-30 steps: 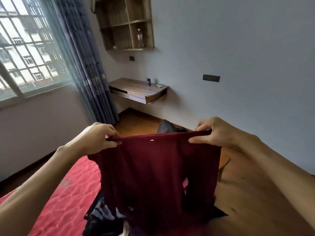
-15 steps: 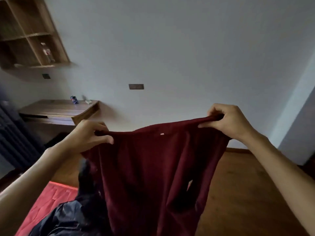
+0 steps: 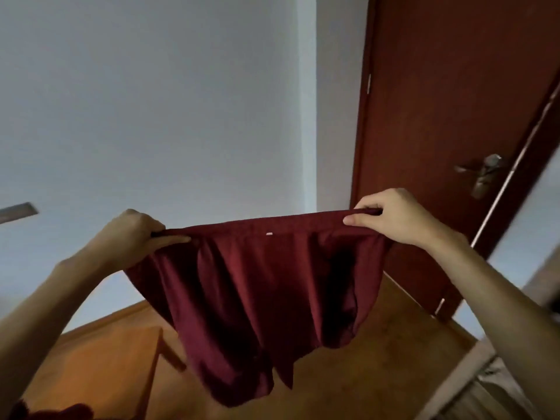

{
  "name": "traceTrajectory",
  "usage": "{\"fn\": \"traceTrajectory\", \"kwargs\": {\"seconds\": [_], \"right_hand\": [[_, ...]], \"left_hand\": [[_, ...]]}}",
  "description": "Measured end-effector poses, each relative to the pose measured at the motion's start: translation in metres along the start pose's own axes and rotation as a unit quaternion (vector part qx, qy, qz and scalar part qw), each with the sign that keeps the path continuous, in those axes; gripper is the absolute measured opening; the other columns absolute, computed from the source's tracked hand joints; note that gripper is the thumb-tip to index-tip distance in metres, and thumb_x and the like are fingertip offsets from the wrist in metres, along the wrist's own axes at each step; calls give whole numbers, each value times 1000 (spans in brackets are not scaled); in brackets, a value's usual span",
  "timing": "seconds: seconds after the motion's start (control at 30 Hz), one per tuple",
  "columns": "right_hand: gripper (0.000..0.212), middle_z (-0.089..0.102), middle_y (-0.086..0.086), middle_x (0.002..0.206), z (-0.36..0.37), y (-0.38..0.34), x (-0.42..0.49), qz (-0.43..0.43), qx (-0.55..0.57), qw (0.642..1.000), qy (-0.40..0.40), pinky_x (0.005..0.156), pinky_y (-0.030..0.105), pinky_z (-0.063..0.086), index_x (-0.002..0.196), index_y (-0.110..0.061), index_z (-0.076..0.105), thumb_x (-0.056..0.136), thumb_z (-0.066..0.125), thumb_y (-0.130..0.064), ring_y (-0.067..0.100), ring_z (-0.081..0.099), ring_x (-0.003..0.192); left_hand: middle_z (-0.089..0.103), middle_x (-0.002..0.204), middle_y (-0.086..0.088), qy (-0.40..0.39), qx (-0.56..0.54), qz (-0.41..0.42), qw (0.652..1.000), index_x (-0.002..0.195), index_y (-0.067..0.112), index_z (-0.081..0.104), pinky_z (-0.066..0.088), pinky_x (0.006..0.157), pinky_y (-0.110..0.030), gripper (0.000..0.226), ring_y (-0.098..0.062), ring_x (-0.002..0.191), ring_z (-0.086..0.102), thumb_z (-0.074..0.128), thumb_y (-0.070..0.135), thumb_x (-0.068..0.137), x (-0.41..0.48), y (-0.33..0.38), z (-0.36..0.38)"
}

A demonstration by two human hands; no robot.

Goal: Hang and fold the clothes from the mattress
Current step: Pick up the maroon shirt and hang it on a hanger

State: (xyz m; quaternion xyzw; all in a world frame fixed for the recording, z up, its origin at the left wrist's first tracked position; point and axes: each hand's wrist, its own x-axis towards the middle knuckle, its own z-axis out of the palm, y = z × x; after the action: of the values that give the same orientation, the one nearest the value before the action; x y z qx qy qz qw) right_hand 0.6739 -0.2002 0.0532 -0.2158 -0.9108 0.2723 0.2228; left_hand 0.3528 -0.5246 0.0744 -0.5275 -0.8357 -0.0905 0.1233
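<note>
A dark red garment [image 3: 260,286] hangs spread in the air in front of me, its top edge stretched between both hands. My left hand [image 3: 133,234] pinches the left end of that edge. My right hand [image 3: 394,215] grips the right end, slightly higher. The cloth falls in loose folds and swings clear of the wooden floor. A small pale tag [image 3: 268,234] shows near the middle of the top edge. The mattress is out of view.
A dark brown door [image 3: 448,101] with a metal handle [image 3: 485,174] stands at the right. A white wall [image 3: 151,101] fills the left. A wooden stool or small table [image 3: 100,365] sits on the wooden floor [image 3: 378,374] at lower left. A pale frame edge [image 3: 454,386] crosses the lower right.
My view has swung right, from the window, desk and mattress to the door. Both hands kept hold of the red garment, which has lifted off the pile and now hangs free.
</note>
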Motion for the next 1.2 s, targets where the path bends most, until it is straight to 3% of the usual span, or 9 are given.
{"fn": "traceTrajectory", "kwargs": {"seconds": [0.13, 0.27, 0.47, 0.67, 0.8, 0.97, 1.07, 1.13, 1.2], "right_hand": [[21, 73, -17, 83, -38, 43, -39, 31, -3, 988, 151, 74, 12, 48, 90, -25, 79, 77, 80, -41, -2, 67, 80], [33, 74, -7, 81, -32, 100, -66, 156, -136, 977, 43, 70, 28, 52, 96, -22, 78, 84, 68, -52, 10, 67, 76], [27, 73, 4, 89, -74, 132, -74, 227, -172, 949, 136, 73, 26, 45, 101, -13, 75, 95, 62, -35, 18, 65, 81], [28, 74, 7, 108, -123, 140, -78, 289, -259, 900, 199, 90, 31, 49, 106, -13, 75, 94, 62, -35, 24, 66, 100], [24, 76, 8, 91, -133, 135, -74, 304, -239, 883, 268, 84, 35, 52, 93, -8, 78, 91, 65, -28, 23, 68, 86], [23, 73, 5, 76, -134, 123, -75, 297, -263, 862, 315, 71, 29, 48, 80, -6, 77, 89, 67, -25, 16, 64, 70], [21, 74, -1, 80, -144, 109, -81, 319, -260, 853, 322, 65, 14, 44, 85, -13, 79, 88, 69, -31, 8, 62, 69], [27, 74, -1, 72, -153, 96, -87, 343, -226, 854, 318, 63, 19, 46, 80, -17, 80, 90, 67, -38, 10, 64, 65], [34, 69, -4, 60, -166, 84, -96, 372, -182, 846, 335, 61, 29, 49, 68, -22, 77, 93, 62, -39, 9, 62, 57]], "left_hand": [[43, 39, 0, -30, -55, 65, 996, 50, 5, 50, 41, 50, -24, 69, -15, 40, 43, 47, 67, 81, 78, 49, 47], [59, 56, -9, -202, -54, 69, 976, 58, 2, 54, 49, 64, -37, 77, -23, 59, 58, 48, 76, 75, 143, 105, 103], [54, 49, 2, -272, -122, 105, 949, 48, 12, 52, 40, 55, -24, 65, -10, 48, 52, 50, 59, 92, 219, 219, 126], [74, 76, -10, -444, -318, 92, 833, 91, -3, 74, 53, 58, -25, 48, -17, 58, 66, 63, 43, 92, 270, 315, 113], [76, 88, -13, -471, -421, 83, 771, 97, 2, 72, 57, 66, -28, 31, -22, 74, 72, 67, 32, 91, 278, 387, 117], [76, 76, -5, -506, -515, 106, 683, 95, 5, 70, 57, 61, -27, 18, -14, 65, 71, 65, 22, 93, 269, 470, 115], [75, 91, -8, -541, -587, 106, 593, 109, 5, 68, 58, 67, -35, 32, -20, 84, 71, 52, 31, 100, 262, 510, 104], [74, 96, -6, -567, -617, 111, 534, 106, 11, 70, 57, 72, -37, 44, -20, 93, 70, 40, 43, 103, 258, 530, 92], [76, 93, -3, -564, -624, 140, 523, 100, 18, 71, 59, 67, -35, 43, -18, 90, 72, 40, 47, 102, 253, 545, 79]]}}
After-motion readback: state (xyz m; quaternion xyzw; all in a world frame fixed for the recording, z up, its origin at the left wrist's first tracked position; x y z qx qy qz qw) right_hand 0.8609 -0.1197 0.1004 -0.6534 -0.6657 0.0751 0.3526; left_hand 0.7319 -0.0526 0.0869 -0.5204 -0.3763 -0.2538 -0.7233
